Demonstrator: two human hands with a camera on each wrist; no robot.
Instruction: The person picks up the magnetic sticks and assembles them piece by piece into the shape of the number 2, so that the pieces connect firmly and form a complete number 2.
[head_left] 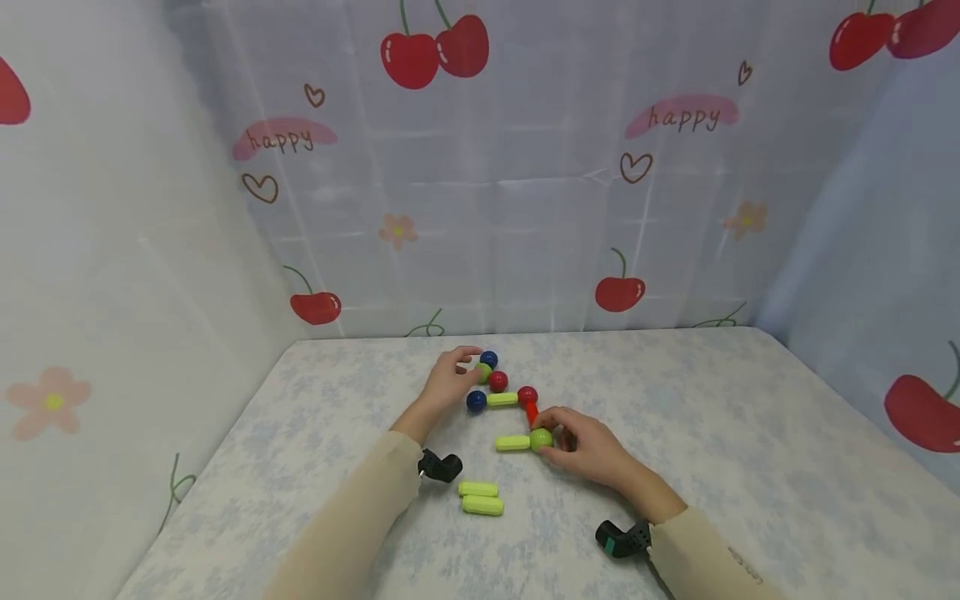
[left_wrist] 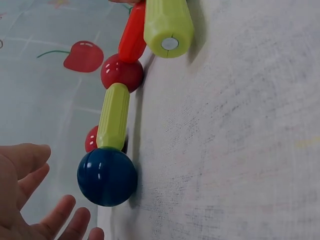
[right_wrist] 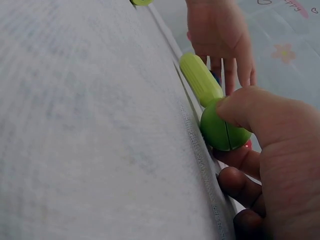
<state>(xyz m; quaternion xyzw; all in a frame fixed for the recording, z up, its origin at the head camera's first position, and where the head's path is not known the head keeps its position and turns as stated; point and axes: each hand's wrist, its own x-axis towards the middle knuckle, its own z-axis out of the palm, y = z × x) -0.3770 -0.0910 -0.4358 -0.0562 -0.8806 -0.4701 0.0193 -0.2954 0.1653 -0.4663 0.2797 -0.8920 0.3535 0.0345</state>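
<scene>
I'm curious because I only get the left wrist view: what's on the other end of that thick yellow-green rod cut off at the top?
Observer: A green ball meets that end.
Visitor: Is anything holding the ball?
Observer: Yes, the right hand pinches it.
Visitor: Anything else out of my sight?
Observer: Yes, two yellow-green rods lie side by side, low in the head view.
</scene>
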